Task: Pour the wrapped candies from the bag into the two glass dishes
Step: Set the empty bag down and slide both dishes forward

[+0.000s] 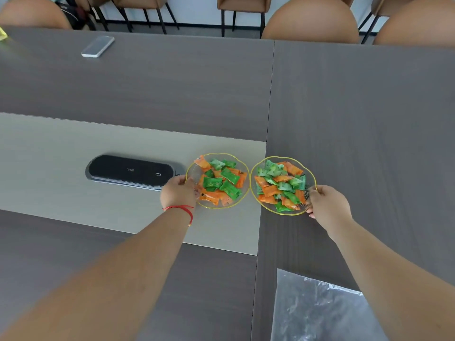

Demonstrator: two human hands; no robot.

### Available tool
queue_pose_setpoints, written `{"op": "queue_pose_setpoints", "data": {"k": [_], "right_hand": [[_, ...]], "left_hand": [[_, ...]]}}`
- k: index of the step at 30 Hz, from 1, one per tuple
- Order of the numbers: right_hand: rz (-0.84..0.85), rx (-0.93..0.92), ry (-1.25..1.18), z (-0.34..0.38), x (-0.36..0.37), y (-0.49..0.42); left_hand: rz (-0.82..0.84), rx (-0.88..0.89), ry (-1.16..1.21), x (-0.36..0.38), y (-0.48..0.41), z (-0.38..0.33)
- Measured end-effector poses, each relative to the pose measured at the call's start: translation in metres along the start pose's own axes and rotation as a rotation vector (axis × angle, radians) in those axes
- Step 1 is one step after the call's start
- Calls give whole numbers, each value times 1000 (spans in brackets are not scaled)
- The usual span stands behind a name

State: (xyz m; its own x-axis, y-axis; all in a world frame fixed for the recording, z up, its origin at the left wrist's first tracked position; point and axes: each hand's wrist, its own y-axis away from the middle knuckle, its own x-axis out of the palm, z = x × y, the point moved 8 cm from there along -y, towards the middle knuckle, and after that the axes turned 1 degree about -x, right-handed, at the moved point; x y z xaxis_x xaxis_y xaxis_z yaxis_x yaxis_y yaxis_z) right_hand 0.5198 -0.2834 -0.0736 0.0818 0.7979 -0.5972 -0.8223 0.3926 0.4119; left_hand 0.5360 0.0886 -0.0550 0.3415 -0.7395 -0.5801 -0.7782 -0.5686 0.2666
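**Head view: both dishes filled, hands at the rims**

Left hand (177,193): fingers pinch the near-left rim of the left glass dish (192,168). Right hand (327,205): fingers grip the near-right rim of the right glass dish (310,172), fingertips under the edge.

Dishes sit side by side, rims almost touching, across the seam between the pale inlay (73,143) and the dark table (369,119). Each holds a heap of orange and green wrapped candies (221,183).

Bag (317,308): clear plastic, lying flat near the right forearm, looks empty. Pouring appears done.

Handling, by judgement: thin glass, rigid, slick, chips easily; hold at opposite rim points or slide it flat. Candies are light and loose, so tilting would spill them. The bag is limp; lift it by an edge.
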Motion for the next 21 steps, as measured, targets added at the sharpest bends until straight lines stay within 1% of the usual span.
{"op": "queue_pose_setpoints", "data": {"k": [4, 9, 12, 15, 21], "right_hand": [[-44, -9, 42, 0, 1, 3], [-92, -51, 96, -1, -2, 6], [-122, -77, 144, 0, -3, 8], [-142, -91, 152, -1, -3, 9], [-146, -95, 162, 2, -3, 13]], "left_hand": [[-75, 4, 89, -1, 4, 12], [-137, 103, 60, 4, 1, 18], [-122, 110, 54, 5, -3, 21], [-98, 116, 113, 3, -1, 17], [-110, 101, 184, -2, 2, 20]]}}
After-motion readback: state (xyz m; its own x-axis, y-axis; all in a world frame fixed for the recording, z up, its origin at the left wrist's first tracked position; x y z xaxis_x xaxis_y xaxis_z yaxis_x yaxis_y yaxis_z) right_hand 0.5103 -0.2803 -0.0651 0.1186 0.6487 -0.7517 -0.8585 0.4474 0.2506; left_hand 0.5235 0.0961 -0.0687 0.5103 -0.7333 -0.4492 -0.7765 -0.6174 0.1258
